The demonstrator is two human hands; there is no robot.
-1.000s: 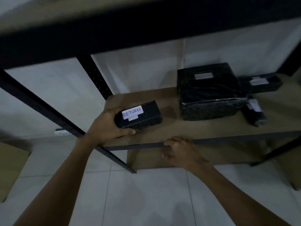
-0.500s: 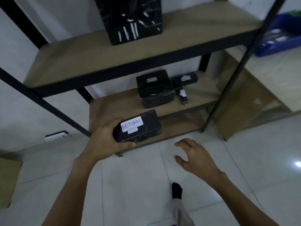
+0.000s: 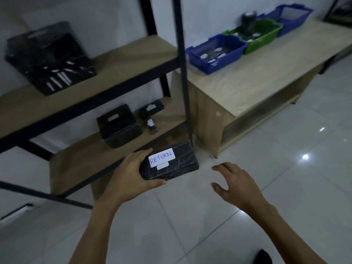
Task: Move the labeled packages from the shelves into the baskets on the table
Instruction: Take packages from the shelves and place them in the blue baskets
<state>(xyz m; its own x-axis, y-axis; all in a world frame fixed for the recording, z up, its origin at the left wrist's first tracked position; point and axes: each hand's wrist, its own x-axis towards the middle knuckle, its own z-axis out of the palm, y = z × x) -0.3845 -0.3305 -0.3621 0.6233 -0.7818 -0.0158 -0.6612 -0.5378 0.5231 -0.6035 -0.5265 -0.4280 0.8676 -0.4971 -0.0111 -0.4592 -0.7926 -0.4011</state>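
Currently held: black wrapped RETURN package (image 3: 179, 164), clamped in left hand (image 3: 129, 174).
Right hand (image 3: 236, 185): empty, spread.
Blue plastic basket (image 3: 224, 60): ahead-right.

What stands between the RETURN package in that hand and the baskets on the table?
Only the shelf's black front post, rising just beyond the RETURN package that the left hand holds. The baskets lie past it to the right; nothing else visible blocks the way.
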